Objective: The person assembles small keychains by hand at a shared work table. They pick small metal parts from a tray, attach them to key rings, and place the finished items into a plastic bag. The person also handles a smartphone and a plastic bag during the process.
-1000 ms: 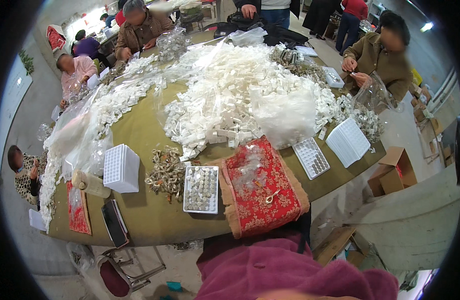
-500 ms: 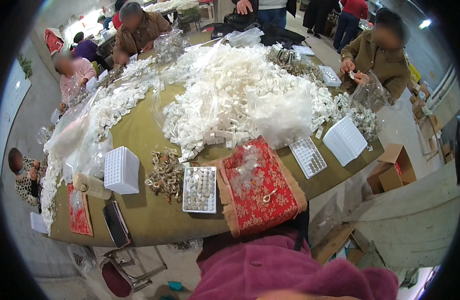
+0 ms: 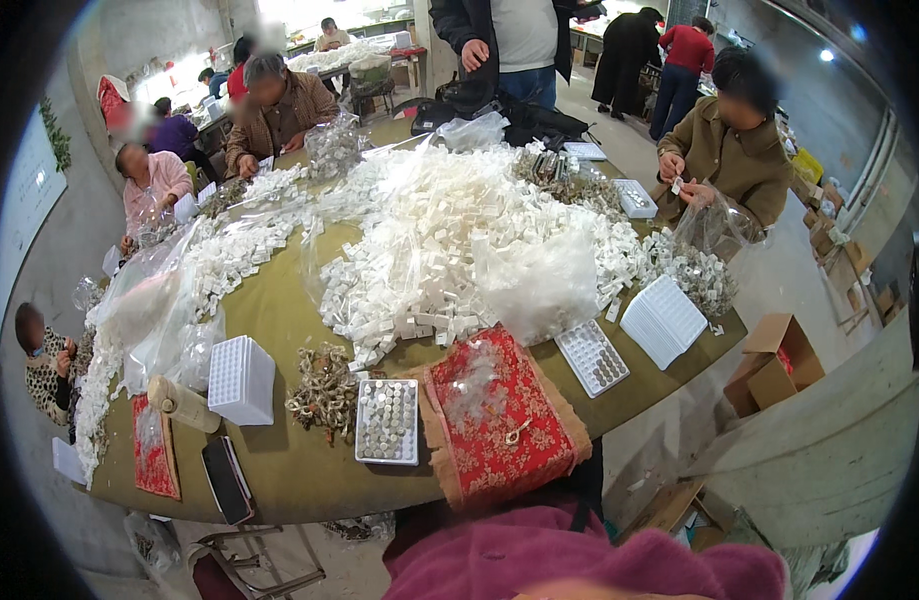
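Neither of my hands is in view; only my magenta sleeve (image 3: pixel 579 560) and clothing fill the lower edge. A blurred patch at the bottom rim is too unclear to name. In front of me a red flowered cloth mat (image 3: pixel 499 450) with a frayed brown border hangs partly over the table edge. On it lie a small beige loop (image 3: pixel 517 432) and clear plastic scraps (image 3: pixel 476 380). Left of the mat are a white tray (image 3: pixel 387 461) of round silvery pieces and a heap of small tangled brownish loops (image 3: pixel 329 392).
A large mound of small white pieces (image 3: pixel 429 240) covers the table's middle. Stacked white trays (image 3: pixel 241 380) stand left, more (image 3: pixel 664 320) right. A beige bottle (image 3: pixel 182 404) and dark phone-like case (image 3: pixel 226 478) lie left. Co-workers sit around the table; a cardboard box (image 3: pixel 774 365) is right.
The view has tilted up and shifted slightly, so the table sits lower in the picture. The loop stays on the mat. The co-worker at right still handles a small white piece.
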{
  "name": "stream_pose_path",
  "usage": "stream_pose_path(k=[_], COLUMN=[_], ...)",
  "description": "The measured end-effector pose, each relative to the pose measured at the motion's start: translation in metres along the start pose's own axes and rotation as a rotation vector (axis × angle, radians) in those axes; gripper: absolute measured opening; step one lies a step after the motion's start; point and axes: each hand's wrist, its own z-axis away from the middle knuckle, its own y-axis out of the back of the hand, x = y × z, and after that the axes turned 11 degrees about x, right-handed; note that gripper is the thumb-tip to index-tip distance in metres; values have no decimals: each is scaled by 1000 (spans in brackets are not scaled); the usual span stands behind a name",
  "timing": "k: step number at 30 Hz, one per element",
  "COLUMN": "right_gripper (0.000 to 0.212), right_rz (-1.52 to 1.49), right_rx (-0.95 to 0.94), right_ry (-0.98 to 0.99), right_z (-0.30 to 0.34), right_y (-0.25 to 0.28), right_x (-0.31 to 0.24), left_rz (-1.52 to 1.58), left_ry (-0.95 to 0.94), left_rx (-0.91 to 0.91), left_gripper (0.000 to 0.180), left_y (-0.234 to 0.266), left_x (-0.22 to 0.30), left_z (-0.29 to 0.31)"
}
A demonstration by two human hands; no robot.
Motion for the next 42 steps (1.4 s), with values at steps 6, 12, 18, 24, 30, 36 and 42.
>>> stream_pose_path(k=[6,12,18,24,30,36,42], right_gripper=[20,19,18,17,16,16,15], right_rz=[-1,1,5,8,13,20,39], right_rx=[-10,-15,-26,-27,-31,-32,-11], right_ry=[0,4,13,21,27,34,66], right_z=[-4,-3,-2,-1,2,1,3], right_y=[1,5,5,6,4,1,1], right_x=[3,2,3,4,8,10,19], left_rz=[-13,-19,-25,-33,-38,-43,-77], left_ry=[5,8,13,19,15,-1,-64], left_rx=[-4,-8,-7,-14,-21,-20,-48], left_gripper=[28,28,28,27,27,27,26], left_y=[0,-1,-2,-2,-1,-2,6], left_x=[3,6,5,5,2,-3,-18], left_z=[0,3,9,12,16,18,49])
